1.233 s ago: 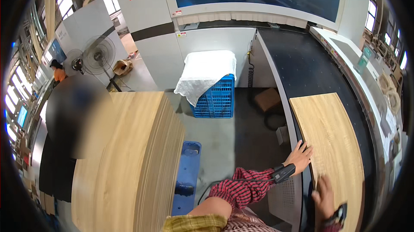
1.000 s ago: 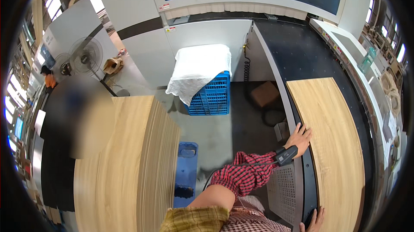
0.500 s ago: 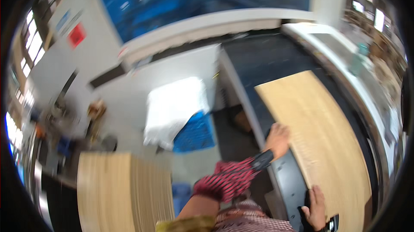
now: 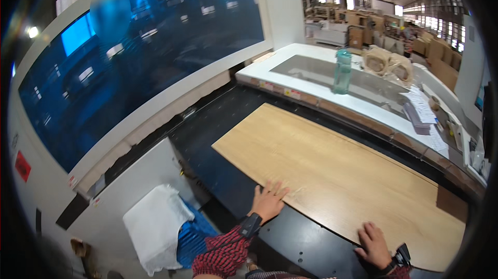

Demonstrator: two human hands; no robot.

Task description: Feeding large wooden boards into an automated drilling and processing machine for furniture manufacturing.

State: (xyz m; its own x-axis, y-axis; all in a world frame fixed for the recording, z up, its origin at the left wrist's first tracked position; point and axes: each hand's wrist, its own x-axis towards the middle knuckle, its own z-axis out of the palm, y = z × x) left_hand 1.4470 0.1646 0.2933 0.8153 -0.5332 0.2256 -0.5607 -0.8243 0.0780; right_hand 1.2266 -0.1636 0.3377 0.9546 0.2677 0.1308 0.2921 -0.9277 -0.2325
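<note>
A long wood-grain board (image 4: pixel 337 175) lies flat on a black machine bed (image 4: pixel 197 128). Our left hand (image 4: pixel 268 202) and right hand (image 4: pixel 374 246) rest along its near edge, fingers spread, gripping nothing. We appear to be steadying it; any further shift calls for even pressure.

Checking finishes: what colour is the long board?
The board is light tan, wood-grained; best in the head view.
</note>
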